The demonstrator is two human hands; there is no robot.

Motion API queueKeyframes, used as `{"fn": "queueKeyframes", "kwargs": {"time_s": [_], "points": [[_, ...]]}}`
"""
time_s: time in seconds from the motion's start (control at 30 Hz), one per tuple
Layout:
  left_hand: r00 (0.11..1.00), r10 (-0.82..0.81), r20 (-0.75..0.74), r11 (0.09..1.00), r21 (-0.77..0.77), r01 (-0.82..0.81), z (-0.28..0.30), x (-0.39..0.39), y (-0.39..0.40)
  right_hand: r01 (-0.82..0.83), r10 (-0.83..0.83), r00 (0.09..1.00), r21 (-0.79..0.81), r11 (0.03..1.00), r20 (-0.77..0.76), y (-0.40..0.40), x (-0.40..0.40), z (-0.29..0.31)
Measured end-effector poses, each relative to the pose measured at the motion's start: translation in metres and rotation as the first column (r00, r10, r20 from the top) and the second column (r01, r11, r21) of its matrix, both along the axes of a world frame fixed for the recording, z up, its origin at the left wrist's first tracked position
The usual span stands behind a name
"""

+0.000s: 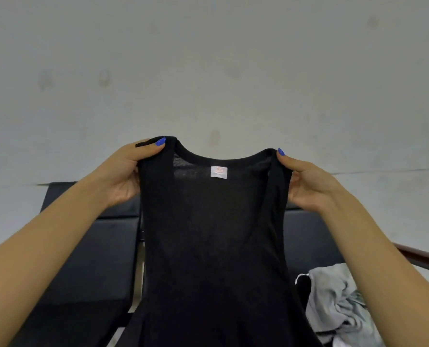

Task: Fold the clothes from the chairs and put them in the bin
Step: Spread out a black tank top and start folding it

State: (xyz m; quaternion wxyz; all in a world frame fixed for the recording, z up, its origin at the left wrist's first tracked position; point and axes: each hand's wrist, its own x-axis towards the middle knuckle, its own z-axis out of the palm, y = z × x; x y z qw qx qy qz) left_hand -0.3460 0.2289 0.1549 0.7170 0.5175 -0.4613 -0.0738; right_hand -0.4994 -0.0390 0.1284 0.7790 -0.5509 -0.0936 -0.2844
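Both forearms reach up into view from the lower corners, level with each other and neither nearer the garment than the other. Between them hangs a black tank top [216, 234], held up in the air in front of the person, its long axis running straight down from the straps, hem lost below the frame edge. The left hand [123, 176] pinches the left strap, thumb laid across the top of the fabric and fingers [130, 194] curled behind it. The right hand [308, 186] pinches the right strap likewise, thumb on top. Neckline sags between the two grips; a white label [218, 171] sits just below the neckline, facing the camera. The cloth lies inward and below both grips, so a lengthwise fold likely turns on bringing the two straps together. Just right of the tank top, low, a crumpled grey garment [338, 304] lies on a black chair seat [306, 236]. Left of the tank top, another black chair [90, 246]. Behind the tank top, a pale wall [208, 58]. Bin not in view.
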Motion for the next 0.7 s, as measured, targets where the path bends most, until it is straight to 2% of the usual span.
{"fn": "queueKeyframes", "kwargs": {"time_s": [0.13, 0.23, 0.27, 0.33, 0.37, 0.4, 0.53, 0.6, 0.7], "points": [[0.975, 0.162, 0.152, 0.97, 0.155, -0.185, -0.032, 0.016, 0.013, 0.014, -0.034, 0.991, -0.147, 0.989, -0.131, -0.003, 0.019, -0.022], [0.946, 0.232, 0.226, 0.915, 0.28, -0.291, -0.066, 0.025, 0.019, 0.107, -0.183, 0.958, -0.32, 0.941, -0.219, -0.006, 0.036, -0.046], [0.936, 0.248, 0.252, 0.896, 0.308, -0.32, -0.076, 0.03, 0.02, 0.166, -0.28, 0.932, -0.412, 0.896, -0.232, -0.007, 0.041, -0.055], [0.915, 0.291, 0.278, 0.85, 0.364, -0.381, -0.095, 0.042, 0.018, 0.297, -0.507, 0.838, -0.614, 0.732, -0.2, -0.009, 0.05, -0.072], [0.912, 0.31, 0.269, 0.828, 0.395, -0.398, -0.103, 0.048, 0.017, 0.333, -0.587, 0.791, -0.685, 0.648, -0.171, -0.011, 0.055, -0.081], [0.911, 0.324, 0.257, 0.81, 0.423, -0.407, -0.11, 0.054, 0.015, 0.342, -0.625, 0.764, -0.72, 0.605, -0.162, -0.012, 0.06, -0.088], [0.913, 0.388, 0.126, 0.806, 0.434, -0.403, -0.129, 0.081, 0.002, 0.338, -0.645, 0.726, -0.694, 0.636, -0.237, -0.02, 0.08, -0.11], [0.923, 0.384, -0.001, 0.839, 0.419, -0.348, -0.137, 0.094, -0.004, 0.313, -0.612, 0.72, -0.635, 0.706, -0.326, -0.024, 0.093, -0.117], [0.925, 0.368, -0.098, 0.857, 0.422, -0.296, -0.151, 0.115, -0.015, 0.267, -0.5, 0.739, -0.485, 0.833, -0.452, -0.029, 0.118, -0.124]]}}
